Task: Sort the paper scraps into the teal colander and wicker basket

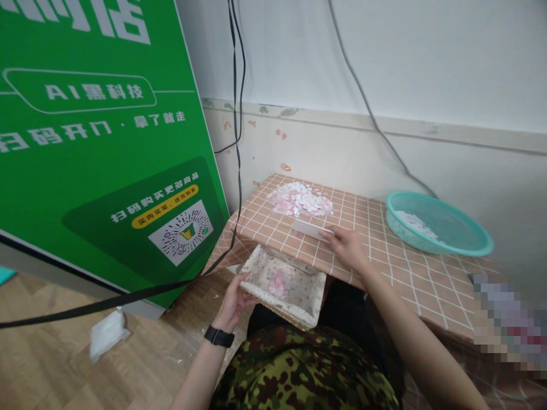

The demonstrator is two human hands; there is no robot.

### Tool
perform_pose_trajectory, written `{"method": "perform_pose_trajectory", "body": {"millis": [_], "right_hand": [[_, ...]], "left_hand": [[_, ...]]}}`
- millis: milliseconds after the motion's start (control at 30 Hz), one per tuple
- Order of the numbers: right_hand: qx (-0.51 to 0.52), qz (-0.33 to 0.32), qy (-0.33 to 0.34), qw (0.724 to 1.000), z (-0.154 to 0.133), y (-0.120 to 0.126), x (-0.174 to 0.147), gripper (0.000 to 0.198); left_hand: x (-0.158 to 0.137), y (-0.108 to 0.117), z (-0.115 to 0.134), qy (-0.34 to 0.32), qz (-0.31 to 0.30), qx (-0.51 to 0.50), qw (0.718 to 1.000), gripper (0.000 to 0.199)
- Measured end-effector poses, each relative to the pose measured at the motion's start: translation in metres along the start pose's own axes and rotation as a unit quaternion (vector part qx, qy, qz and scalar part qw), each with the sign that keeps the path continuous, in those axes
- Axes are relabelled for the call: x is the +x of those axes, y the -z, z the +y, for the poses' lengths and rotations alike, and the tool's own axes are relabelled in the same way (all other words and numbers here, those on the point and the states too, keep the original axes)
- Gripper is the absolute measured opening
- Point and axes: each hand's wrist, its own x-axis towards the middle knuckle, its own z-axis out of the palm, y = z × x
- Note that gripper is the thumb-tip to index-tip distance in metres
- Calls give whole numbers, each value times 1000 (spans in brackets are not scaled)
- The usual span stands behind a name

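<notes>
Your left hand (233, 304) has its grip closed on the near-left rim of the shallow rectangular basket lined with pale floral fabric (284, 285), holding it just below the front edge of the bench covered in orange-and-white checked cloth (384, 267). A few pink and white scraps already lie inside the basket.

Your right hand (348, 247) rests on the bench, fingers pinched on one end of a flat white rectangular card (308, 229). The card lies on the cloth, just in front of the loose heap of small pink and white paper pieces (299, 199), between the heap and the bench edge above the basket.

Judged step: scraping the pieces off the bench into the basket, with the card as the scraper. The card sits on the near side of the heap, so the next move likely calls for setting it behind the pieces and keeping the basket rim tight under the edge.

A round turquoise plastic sieve basket (440, 228) holding some white bits sits well apart at the right. A green printed sign panel (98, 142) stands at the left.
</notes>
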Motion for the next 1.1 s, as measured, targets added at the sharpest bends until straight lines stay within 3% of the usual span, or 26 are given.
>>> {"method": "perform_pose_trajectory", "body": {"millis": [267,467,567,767,1100], "right_hand": [[77,-62,36,994,-25,5,-32,27],[-43,99,-66,992,4,17,-25,36],[-122,130,-84,980,20,20,-16,40],[-138,122,-67,981,34,12,7,45],[-104,47,-6,993,38,-1,42,38]], "left_hand": [[0,0,-2,1,-2,-3,1000,31],[-1,-1,-3,-1,-7,1,1000,30],[-1,-2,-2,0,-7,2,1000,31],[-2,-3,-2,4,-6,1,1000,30],[-4,-5,1,8,1,6,1000,31]]}}
